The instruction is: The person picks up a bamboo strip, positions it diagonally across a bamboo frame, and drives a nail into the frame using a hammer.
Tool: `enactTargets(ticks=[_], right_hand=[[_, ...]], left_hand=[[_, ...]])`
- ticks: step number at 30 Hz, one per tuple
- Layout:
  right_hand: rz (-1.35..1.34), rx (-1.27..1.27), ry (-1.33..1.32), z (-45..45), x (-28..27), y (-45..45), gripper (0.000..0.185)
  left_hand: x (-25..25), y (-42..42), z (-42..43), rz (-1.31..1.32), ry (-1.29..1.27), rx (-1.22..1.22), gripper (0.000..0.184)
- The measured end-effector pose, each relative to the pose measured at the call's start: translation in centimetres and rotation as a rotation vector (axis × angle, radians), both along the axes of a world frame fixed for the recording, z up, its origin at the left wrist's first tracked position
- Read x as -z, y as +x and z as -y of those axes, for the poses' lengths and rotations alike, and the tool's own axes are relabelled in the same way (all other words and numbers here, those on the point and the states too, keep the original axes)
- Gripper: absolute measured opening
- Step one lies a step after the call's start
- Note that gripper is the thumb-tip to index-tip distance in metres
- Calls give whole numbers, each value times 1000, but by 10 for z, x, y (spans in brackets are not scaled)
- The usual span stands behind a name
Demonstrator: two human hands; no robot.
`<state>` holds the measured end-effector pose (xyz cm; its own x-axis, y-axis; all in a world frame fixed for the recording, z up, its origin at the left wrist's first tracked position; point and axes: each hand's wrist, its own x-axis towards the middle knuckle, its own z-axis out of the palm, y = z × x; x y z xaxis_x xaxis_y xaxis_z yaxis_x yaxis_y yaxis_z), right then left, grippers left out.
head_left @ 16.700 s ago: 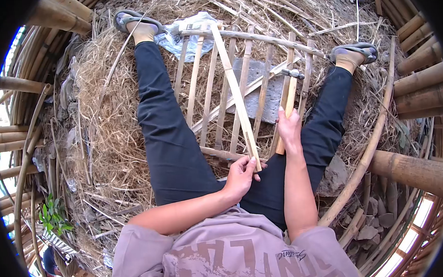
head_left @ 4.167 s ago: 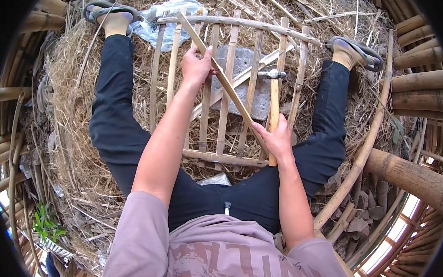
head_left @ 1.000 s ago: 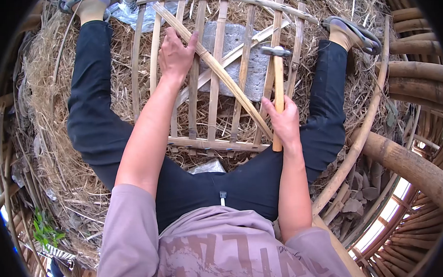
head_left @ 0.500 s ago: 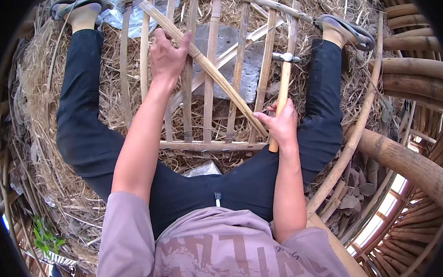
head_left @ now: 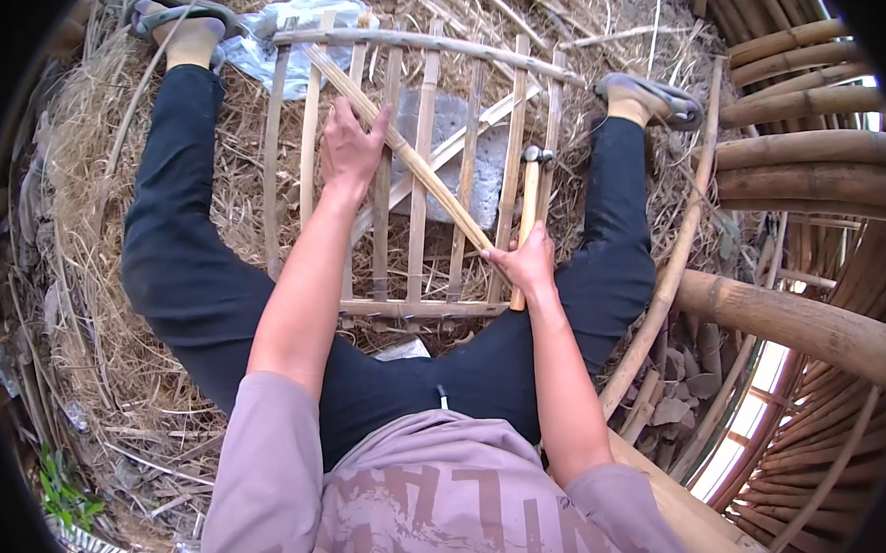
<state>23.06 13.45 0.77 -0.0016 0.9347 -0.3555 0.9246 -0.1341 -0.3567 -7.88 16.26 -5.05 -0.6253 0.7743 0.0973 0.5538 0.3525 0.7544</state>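
Observation:
A bamboo strip lies diagonally over the slatted bamboo frame. My left hand is closed around the strip's upper part. In my right hand is a hammer, its wooden handle against the palm and its metal head pointing away from me. The thumb and fingertips of that hand also touch the strip's lower end. Beneath the slats sits a grey stone block, partly covered by them. Another pale bamboo piece slants across under the slats.
My outstretched legs flank the frame. Straw covers the ground, with a crumpled clear plastic bag at the far left. On the right are curved bamboo poles and broken pieces of rubble.
The camera view has shifted, so the frame sits lower. My right hand has come in to the strip's lower end, and the hammer stands more upright. My left hand keeps its grip.

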Motion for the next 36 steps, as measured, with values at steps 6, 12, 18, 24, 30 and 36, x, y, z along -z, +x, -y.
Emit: enactTargets(ticks=[6, 12, 18, 24, 30, 36], right_hand=[[44, 29, 50, 5, -22, -6, 81], [197, -9, 16, 1, -33, -8, 92], [259, 3, -173, -10, -28, -7, 85], [215, -38, -188, -18, -20, 3, 68], [145, 1, -136, -21, -10, 10, 59], [110, 38, -85, -20, -9, 1, 61]], left_hand=[[-9, -3, 7, 71, 30, -9, 56], [-6, 7, 2, 119, 53, -17, 54], [-30, 13, 12, 154, 47, 10, 52], [-29, 1, 5, 113, 68, -20, 51], [-55, -12, -13, 22, 102, 67, 57], [-43, -17, -26, 53, 34, 75, 59]])
